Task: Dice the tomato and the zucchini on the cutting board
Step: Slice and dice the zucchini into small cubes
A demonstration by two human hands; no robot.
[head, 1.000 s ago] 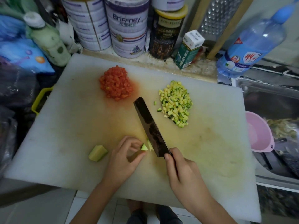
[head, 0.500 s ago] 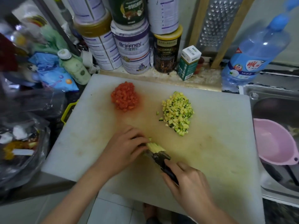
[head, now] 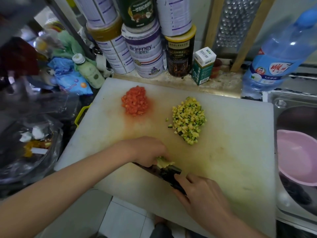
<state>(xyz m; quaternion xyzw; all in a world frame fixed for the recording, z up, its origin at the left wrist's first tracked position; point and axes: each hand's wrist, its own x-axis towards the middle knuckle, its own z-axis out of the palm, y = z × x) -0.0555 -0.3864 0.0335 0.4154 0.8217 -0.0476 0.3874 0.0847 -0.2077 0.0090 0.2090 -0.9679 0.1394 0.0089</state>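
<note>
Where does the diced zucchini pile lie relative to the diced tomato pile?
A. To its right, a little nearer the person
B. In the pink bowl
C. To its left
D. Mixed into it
A: the diced zucchini pile sits apart from the diced tomato pile, to its right and slightly closer to the person, and both are on the cutting board.

Matt white plastic cutting board (head: 231,134) stained yellow and orange, wet glistening heap of red diced tomato (head: 135,102), dull dark metal knife blade (head: 169,174), shiny perforated metal grater (head: 236,23) in bare wood frame (head: 248,43), glossy pink plastic bowl (head: 296,157), clear blue plastic water bottle (head: 274,54)
</note>
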